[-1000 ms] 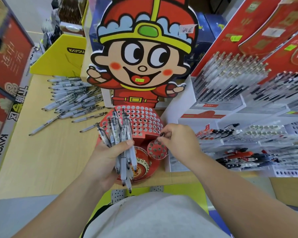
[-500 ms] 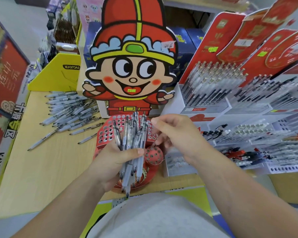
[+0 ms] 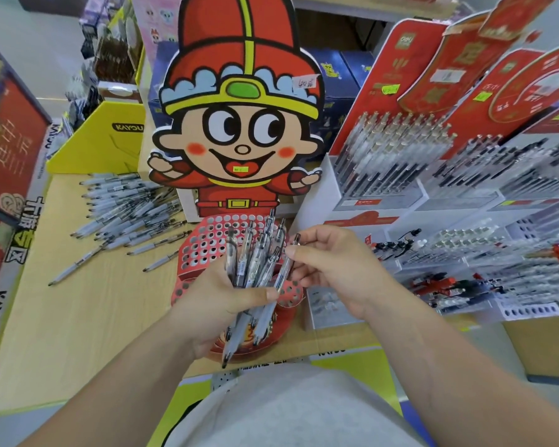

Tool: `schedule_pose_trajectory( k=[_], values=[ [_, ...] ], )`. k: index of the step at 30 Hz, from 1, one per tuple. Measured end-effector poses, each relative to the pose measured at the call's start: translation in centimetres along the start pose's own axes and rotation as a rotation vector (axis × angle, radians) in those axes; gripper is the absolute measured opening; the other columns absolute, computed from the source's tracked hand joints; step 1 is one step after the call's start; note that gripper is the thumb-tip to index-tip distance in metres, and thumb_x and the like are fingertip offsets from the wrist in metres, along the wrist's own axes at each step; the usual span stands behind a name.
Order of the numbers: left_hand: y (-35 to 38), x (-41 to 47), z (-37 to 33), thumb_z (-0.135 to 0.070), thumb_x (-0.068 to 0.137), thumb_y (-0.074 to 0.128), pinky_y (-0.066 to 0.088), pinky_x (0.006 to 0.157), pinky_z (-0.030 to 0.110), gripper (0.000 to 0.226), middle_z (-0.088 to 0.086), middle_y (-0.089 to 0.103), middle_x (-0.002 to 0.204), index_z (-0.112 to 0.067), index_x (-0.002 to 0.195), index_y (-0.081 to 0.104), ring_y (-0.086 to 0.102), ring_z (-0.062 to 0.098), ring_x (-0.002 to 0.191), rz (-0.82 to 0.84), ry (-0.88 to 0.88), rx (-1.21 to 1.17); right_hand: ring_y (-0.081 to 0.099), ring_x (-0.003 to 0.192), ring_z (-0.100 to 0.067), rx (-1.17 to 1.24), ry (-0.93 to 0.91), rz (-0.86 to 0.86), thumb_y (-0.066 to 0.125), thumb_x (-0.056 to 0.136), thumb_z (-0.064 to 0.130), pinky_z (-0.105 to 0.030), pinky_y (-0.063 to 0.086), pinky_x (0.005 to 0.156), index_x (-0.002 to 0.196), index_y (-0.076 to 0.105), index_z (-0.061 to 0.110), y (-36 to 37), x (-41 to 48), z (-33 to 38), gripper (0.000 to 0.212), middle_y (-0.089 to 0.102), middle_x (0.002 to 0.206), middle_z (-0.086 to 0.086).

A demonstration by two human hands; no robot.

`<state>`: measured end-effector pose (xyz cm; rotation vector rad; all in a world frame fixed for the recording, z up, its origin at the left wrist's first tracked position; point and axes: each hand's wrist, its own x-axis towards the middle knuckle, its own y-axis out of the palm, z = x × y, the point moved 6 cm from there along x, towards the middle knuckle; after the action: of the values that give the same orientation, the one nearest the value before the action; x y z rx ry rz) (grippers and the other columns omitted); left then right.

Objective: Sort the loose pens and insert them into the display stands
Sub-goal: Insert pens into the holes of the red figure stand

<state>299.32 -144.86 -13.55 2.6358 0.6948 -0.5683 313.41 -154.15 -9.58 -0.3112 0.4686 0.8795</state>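
My left hand (image 3: pixel 217 304) grips a bundle of clear pens (image 3: pixel 255 262) upright over the red display stand (image 3: pixel 204 246), a perforated board full of round holes under a cartoon figure. My right hand (image 3: pixel 329 269) pinches the top of one pen (image 3: pixel 292 253) at the right edge of that bundle, its thumb and fingers closed on it. A pile of loose clear pens (image 3: pixel 126 214) lies on the wooden tabletop (image 3: pixel 78 317) to the left of the stand.
White stands (image 3: pixel 400 162) filled with pens rise on the right, with red header cards above. A yellow cardboard box (image 3: pixel 100 140) stands at the back left. A red printed box (image 3: pixel 4 150) borders the table's left edge.
My right hand left the small round holder on the stand, rose to the bundle and closed on one pen. My left hand lifted the bundle slightly higher.
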Motion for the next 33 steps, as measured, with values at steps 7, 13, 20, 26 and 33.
schedule_pose_trajectory(
  k=[7,13,20,26,33],
  values=[
    [-2.3,0.4,1.3,-0.002,0.085,0.077,0.051,0.056,0.031,0.017,0.006,0.063,0.066,-0.008,0.096,0.065,0.061,0.021,0.062,-0.195,0.007,-0.081,0.067,0.060,-0.021,-0.053,-0.176,-0.211,0.073,0.086,0.001,-0.027,0.053,0.052,0.086,0.066,0.010,-3.8,-0.4,1.2,0.011,0.070,0.074,-0.015],
    [-3.2,0.0,2.5,-0.005,0.087,0.076,0.048,0.048,0.031,0.017,0.006,0.061,0.066,-0.008,0.098,0.063,0.059,0.017,0.055,-0.237,-0.023,-0.101,0.068,0.061,-0.029,-0.295,-0.250,-0.321,0.079,0.082,0.008,-0.043,0.058,0.060,0.081,0.068,0.016,-5.0,0.0,-0.9,0.014,0.067,0.066,-0.008],
    [-3.5,0.0,3.7,-0.007,0.087,0.076,0.049,0.052,0.038,0.025,0.010,0.062,0.069,0.001,0.106,0.063,0.058,0.023,0.058,-0.254,-0.036,-0.131,0.059,0.056,-0.007,-0.680,-0.447,-0.395,0.080,0.082,0.019,-0.030,0.053,0.065,0.084,0.070,0.021,-4.2,-0.1,-1.8,0.011,0.063,0.065,0.013],
    [-3.5,0.2,4.3,-0.009,0.086,0.077,0.050,0.048,0.036,0.027,0.007,0.063,0.070,-0.002,0.108,0.063,0.061,0.021,0.060,-0.247,-0.047,-0.130,0.065,0.063,-0.010,-0.759,-0.464,-0.407,0.078,0.085,0.022,-0.037,0.055,0.065,0.091,0.070,0.020,-3.6,0.7,-3.4,0.010,0.063,0.071,0.018],
    [-3.7,0.4,4.4,-0.009,0.087,0.076,0.050,0.049,0.038,0.026,0.009,0.063,0.070,-0.001,0.108,0.063,0.059,0.019,0.052,-0.254,-0.045,-0.127,0.065,0.062,-0.009,-0.807,-0.483,-0.455,0.078,0.084,0.023,-0.033,0.054,0.065,0.090,0.070,0.021,-4.2,1.0,-3.4,0.011,0.070,0.075,0.011]
  ],
)
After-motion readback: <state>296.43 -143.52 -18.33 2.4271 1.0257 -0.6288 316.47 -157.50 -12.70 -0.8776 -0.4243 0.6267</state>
